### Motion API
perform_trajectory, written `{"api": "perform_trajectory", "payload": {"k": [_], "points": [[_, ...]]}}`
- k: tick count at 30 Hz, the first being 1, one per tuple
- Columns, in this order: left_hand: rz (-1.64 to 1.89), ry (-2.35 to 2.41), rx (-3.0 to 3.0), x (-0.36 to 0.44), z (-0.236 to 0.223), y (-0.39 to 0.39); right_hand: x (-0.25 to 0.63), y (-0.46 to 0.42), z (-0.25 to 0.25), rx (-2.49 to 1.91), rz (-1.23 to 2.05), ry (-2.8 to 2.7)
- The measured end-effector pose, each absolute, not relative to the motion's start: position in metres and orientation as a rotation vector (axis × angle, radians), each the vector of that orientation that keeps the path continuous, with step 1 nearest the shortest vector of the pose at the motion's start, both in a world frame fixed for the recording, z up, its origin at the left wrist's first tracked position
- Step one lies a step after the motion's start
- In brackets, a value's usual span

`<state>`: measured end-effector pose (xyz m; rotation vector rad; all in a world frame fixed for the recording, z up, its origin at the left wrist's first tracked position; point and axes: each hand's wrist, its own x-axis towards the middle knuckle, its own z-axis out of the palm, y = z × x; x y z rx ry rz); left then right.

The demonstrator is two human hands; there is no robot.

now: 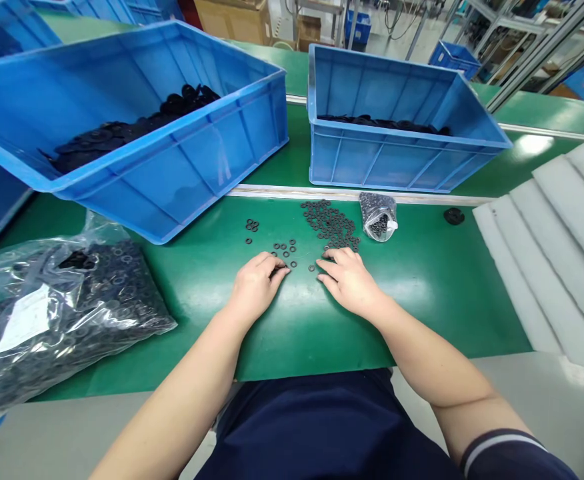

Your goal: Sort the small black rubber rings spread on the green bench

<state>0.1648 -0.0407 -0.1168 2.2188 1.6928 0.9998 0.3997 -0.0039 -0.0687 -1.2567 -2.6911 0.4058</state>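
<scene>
Small black rings lie on the green tabletop between and beyond my hands. My left hand (256, 287) rests on the table with thumb and forefinger drawn together beside a single ring (293, 265); anything between the fingertips is too small to make out. Fingers apart, my right hand (349, 280) lies just right of another ring (311, 268). A dense patch of rings (329, 223) spreads beyond its fingertips. Past my left hand is a loose group of rings (285, 247), with a smaller cluster (252, 225) farther left.
Behind the rings sits a small open plastic bag (378, 217) of dark parts. A large clear bag (97, 313) of black rings lies left. Two blue bins (222, 147) (397, 157) hold black parts at the back. White foam sheets (547, 247) and a round black part (453, 215) are right.
</scene>
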Motion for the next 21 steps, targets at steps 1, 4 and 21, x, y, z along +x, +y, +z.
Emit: {"api": "perform_trajectory", "payload": {"k": [1, 4, 21], "points": [[1.001, 1.698, 2.221, 0.165, -0.117, -0.041, 0.401, -0.004, -0.069, -1.263, 0.397, -2.684], [1.016, 1.710, 2.223, 0.166, -0.119, -0.040, 0.399, -0.006, -0.067, -1.234, 0.375, -2.741], [0.819, 1.866, 2.474, 0.178, -0.111, -0.054, 0.393, -0.004, -0.072, -1.422, 0.196, -2.616]]}}
